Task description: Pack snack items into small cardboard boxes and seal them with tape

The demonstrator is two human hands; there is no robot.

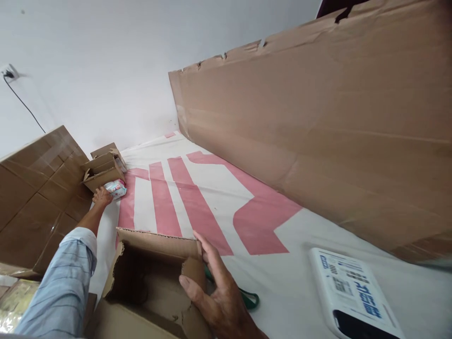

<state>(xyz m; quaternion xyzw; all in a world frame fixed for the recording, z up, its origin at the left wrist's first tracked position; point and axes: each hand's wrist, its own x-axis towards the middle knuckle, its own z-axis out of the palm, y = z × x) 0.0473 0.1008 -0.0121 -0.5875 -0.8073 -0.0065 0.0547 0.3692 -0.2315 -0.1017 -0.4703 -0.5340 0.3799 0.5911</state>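
My left hand [102,196] reaches far out at the left, its fingers closed on the near end of a small soft packet [116,188] in white, pink and blue wrapping. The packet lies against a small open cardboard box [102,176] with torn edges. Close to me stands a larger open cardboard box [160,241], and no contents show inside it. My right hand [224,292] grips that box's right wall, thumb on the inner side and fingers outside. A green loop handle [250,299] pokes out beside this hand; the rest of it is hidden.
A tall cardboard sheet [310,127] stands along the right. Taped brown cartons [45,188] line the left side. At lower right lies a white, blue-printed object [353,287] with a black corner. The white sheet [208,188] underneath has red markings. A plugged cable [24,103] hangs on the wall.
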